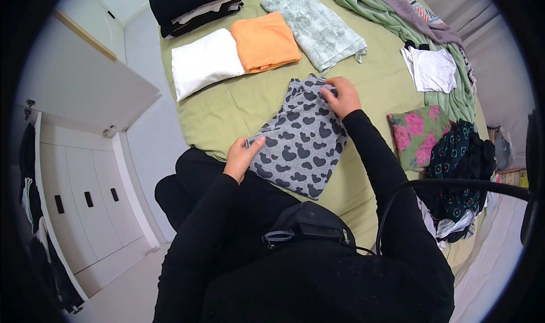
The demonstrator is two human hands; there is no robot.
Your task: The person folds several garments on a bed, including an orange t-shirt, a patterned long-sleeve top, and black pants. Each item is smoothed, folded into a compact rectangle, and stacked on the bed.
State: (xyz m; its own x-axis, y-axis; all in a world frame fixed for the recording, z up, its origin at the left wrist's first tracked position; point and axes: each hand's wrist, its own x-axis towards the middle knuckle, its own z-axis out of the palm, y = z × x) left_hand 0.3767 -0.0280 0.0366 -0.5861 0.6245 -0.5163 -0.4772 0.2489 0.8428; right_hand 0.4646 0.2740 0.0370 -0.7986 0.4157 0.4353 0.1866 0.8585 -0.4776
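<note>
A grey garment [298,139] patterned with dark hearts lies partly folded on the bed before me, its near part by my lap. My left hand [243,159] pinches its left edge, thumb on top and the fingers hidden beneath. At the far right corner, near the gathered end of the cloth, my right hand [343,97] touches the fabric with curled fingers. Whether those fingers grip it is hard to make out. Just beyond lie a folded orange ribbed garment [267,42], a folded white garment [206,63] and a folded pale green patterned cloth [313,29].
A stack of black clothes [191,5] stands at the bed's far left. Rightward are a white garment [432,69], a floral cushion-like bundle [419,135], a dark clothes heap [457,169] and a green blanket [366,7]. An open wardrobe [85,161] is left; a black cable [460,182] crosses the right.
</note>
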